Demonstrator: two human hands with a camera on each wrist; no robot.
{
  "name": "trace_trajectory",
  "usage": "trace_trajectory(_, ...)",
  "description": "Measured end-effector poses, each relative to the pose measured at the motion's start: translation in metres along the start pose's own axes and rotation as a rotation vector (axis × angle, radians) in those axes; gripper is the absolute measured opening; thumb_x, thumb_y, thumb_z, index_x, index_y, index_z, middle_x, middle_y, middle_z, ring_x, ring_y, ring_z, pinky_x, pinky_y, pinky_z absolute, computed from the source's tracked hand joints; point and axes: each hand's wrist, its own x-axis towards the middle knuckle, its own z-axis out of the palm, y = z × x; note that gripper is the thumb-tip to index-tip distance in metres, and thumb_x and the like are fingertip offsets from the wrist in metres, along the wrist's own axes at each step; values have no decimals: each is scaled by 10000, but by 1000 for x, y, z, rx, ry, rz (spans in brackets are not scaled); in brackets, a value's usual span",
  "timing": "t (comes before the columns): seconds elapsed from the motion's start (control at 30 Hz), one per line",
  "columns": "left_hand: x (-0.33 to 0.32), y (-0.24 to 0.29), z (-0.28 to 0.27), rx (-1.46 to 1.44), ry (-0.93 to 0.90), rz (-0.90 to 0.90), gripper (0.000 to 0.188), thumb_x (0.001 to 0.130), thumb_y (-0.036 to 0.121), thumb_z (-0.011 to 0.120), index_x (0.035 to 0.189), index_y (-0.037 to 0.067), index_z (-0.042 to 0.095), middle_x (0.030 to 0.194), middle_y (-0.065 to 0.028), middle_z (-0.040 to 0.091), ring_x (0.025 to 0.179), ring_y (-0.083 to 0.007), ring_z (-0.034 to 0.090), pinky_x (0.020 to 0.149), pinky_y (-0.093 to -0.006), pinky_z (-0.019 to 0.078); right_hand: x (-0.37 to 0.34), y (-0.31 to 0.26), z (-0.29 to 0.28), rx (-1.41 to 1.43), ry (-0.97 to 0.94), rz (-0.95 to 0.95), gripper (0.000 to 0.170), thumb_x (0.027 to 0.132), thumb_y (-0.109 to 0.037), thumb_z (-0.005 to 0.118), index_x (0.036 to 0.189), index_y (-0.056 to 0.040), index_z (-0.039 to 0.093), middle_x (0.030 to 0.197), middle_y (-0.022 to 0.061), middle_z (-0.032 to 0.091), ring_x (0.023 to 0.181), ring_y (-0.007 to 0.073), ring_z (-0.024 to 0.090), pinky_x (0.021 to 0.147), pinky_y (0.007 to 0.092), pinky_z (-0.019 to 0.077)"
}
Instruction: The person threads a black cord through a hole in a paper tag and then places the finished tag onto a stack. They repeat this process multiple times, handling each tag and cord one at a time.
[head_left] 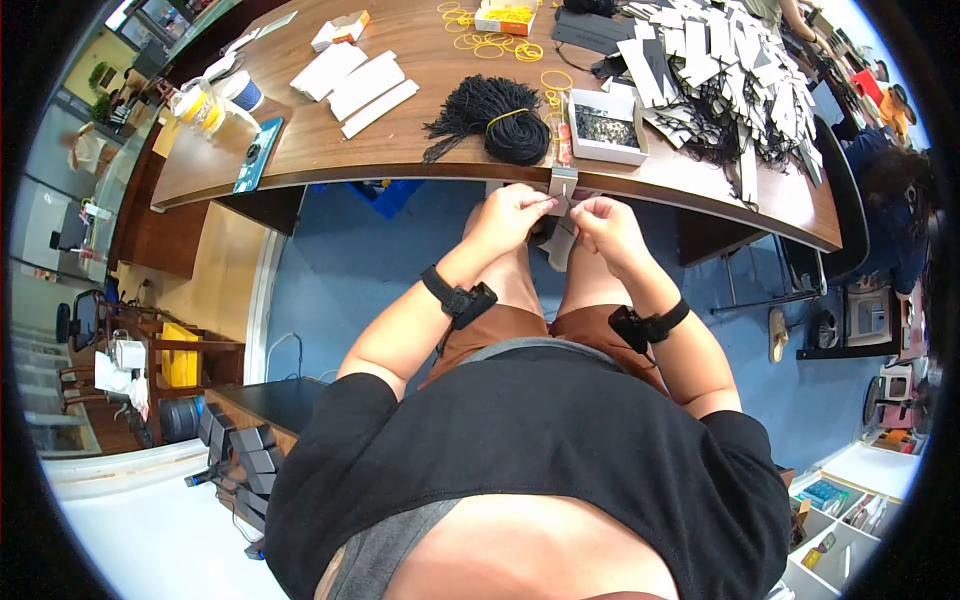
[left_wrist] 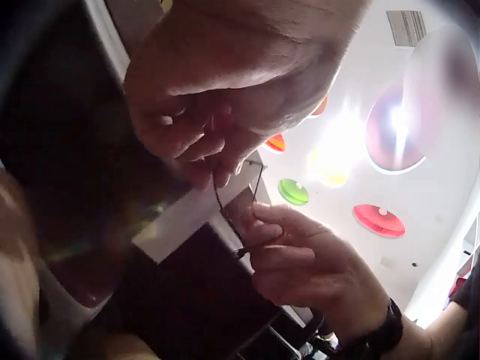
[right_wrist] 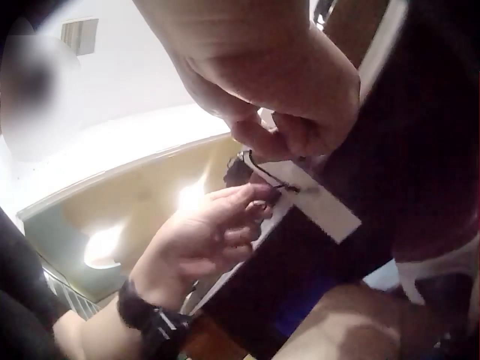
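Observation:
At the table's front edge, my left hand (head_left: 508, 215) and right hand (head_left: 610, 235) face each other, fingertips close together. Between them runs a thin black cord (left_wrist: 219, 199), and each hand pinches part of it. In the right wrist view the cord (right_wrist: 264, 175) bends beside a white strip (right_wrist: 334, 214). This strip (head_left: 563, 183) hangs down over the table edge in the head view. Curled fingers partly hide the cord's ends. A bundle of black cords (head_left: 518, 135), tied with a yellow band, lies just beyond the hands.
Right of the bundle stands a white box (head_left: 612, 154) of small dark pieces. A large pile of black and white tags (head_left: 720, 80) covers the table's right side. White boxes (head_left: 365, 85), yellow rubber bands (head_left: 485, 45), a cup (head_left: 242, 92) and a blue packet (head_left: 258, 155) lie leftward.

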Motion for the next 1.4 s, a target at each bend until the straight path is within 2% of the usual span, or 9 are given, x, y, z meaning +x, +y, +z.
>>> trace_trajectory(0.17, -1, -3, 22, -150, 20, 41, 179, 849, 143, 615, 942, 5, 684, 857, -101, 661, 828, -162, 596, 759, -275, 454, 8, 10, 3, 41, -92, 83, 115, 835, -141, 620, 812, -30, 603, 615, 33, 572, 453, 101, 474, 427, 219, 375)
trace_trajectory(0.27, -2, 3, 19, -97, 78, -12, 182, 857, 133, 609, 941, -13, 676, 837, -90, 660, 786, -137, 598, 725, -260, 462, -7, -5, 13, -731, 400, -576, 64, 806, -117, 628, 831, -61, 608, 644, 61, 578, 524, 170, 555, 490, 263, 442)
trace_trajectory(0.33, -3, 1, 20, -218, 38, -88, 187, 860, 134, 609, 945, -22, 670, 828, -79, 662, 766, -117, 597, 707, -243, 463, -23, -37, 21, -778, 438, -773, 161, 753, -88, 648, 912, -90, 624, 794, 68, 586, 653, 223, 602, 580, 316, 488)
trace_trajectory(0.5, -5, -1, 23, -234, -9, -133, 186, 868, 133, 602, 943, -27, 660, 786, -47, 657, 720, -79, 572, 659, -219, 452, -13, -36, 18, -1035, 395, -1167, 229, 688, -57, 662, 916, -67, 642, 805, 64, 586, 697, 229, 598, 599, 318, 488)
trace_trajectory(1.0, -6, 6, 19, -243, -49, -167, 173, 865, 113, 579, 922, -35, 647, 762, -36, 648, 682, -78, 563, 602, -225, 444, -13, -40, 21, -1017, 350, -1092, 173, 696, -60, 668, 865, -55, 629, 826, 82, 587, 719, 263, 592, 630, 341, 481)
trace_trajectory(1.1, -6, -4, 21, -238, -63, -138, 165, 856, 96, 574, 917, -37, 651, 776, -42, 652, 698, -88, 570, 629, -231, 455, -14, -35, 23, -890, 308, -953, 160, 717, -70, 672, 866, -41, 621, 794, 84, 592, 686, 235, 593, 618, 319, 481)
trace_trajectory(1.2, -12, 5, 15, -219, -66, -114, 162, 851, 89, 570, 896, -36, 663, 782, -37, 654, 705, -89, 572, 639, -236, 459, -14, -32, 22, -625, 289, -594, 152, 738, -70, 670, 874, -29, 616, 756, 81, 593, 646, 189, 584, 598, 289, 476)
trace_trajectory(1.33, -19, 5, 11, -215, -96, -136, 160, 846, 89, 575, 863, -31, 680, 770, -27, 655, 710, -76, 565, 644, -235, 455, -14, -30, 22, -561, 267, -608, 118, 733, -40, 662, 838, -31, 609, 725, 72, 576, 622, 171, 569, 580, 273, 464)
trace_trajectory(1.4, -21, 11, 7, -196, -127, -180, 155, 841, 85, 580, 859, -29, 684, 767, -31, 660, 714, -72, 567, 650, -234, 455, -19, -29, 22, -668, 218, -774, 106, 712, -26, 663, 787, -32, 589, 719, 78, 567, 620, 197, 568, 571, 285, 461)
